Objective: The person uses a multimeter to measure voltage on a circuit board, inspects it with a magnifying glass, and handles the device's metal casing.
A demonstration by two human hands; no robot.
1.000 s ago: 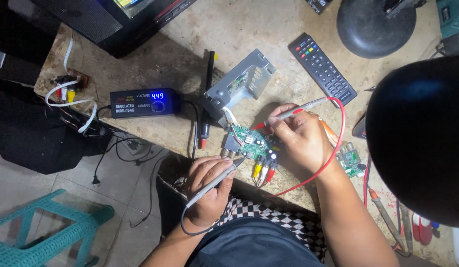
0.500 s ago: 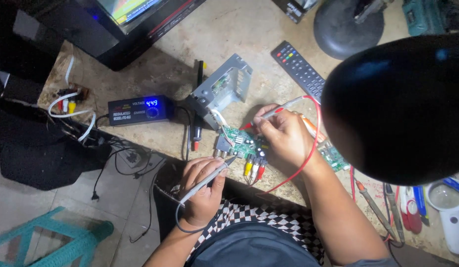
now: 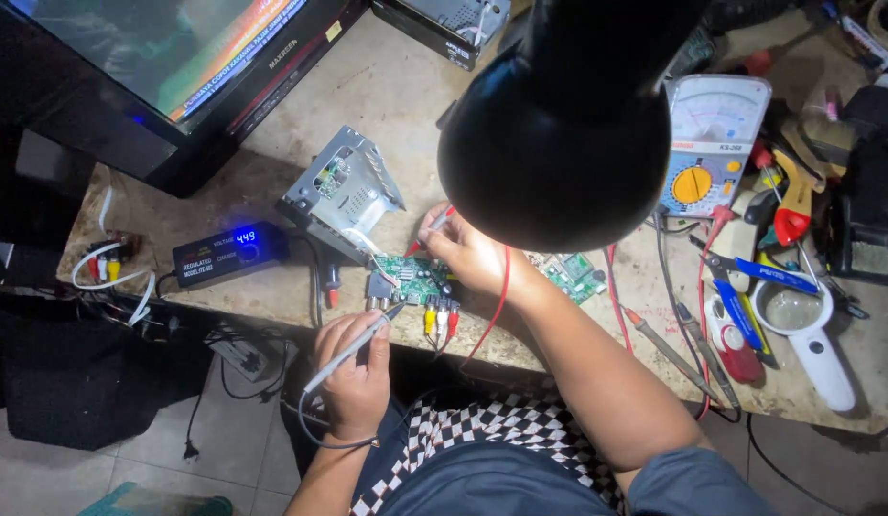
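Note:
My left hand [image 3: 353, 368] grips a grey pen-shaped soldering iron [image 3: 352, 349] whose tip reaches the lower left edge of a small green circuit board [image 3: 411, 279] at the bench's front edge. My right hand [image 3: 468, 250] rests on the board's right side and pinches a thin probe with a red lead [image 3: 494, 308] that loops down over the edge. Coloured jacks hang from the board's front. A black lamp shade [image 3: 559, 143] hides part of my right forearm and the bench behind it.
A black power supply with blue digits [image 3: 229, 252] lies left of the board, an open metal chassis [image 3: 341, 191] behind it. A second green board [image 3: 570, 273], an analog multimeter [image 3: 714, 143], magnifying glass [image 3: 809, 330], pliers and screwdrivers lie right. A lit screen [image 3: 167, 57] stands at back left.
The view has shifted right and downward, bringing the lamp shade over the middle and the tools at right into sight. Both hands stay at the board with the same tools.

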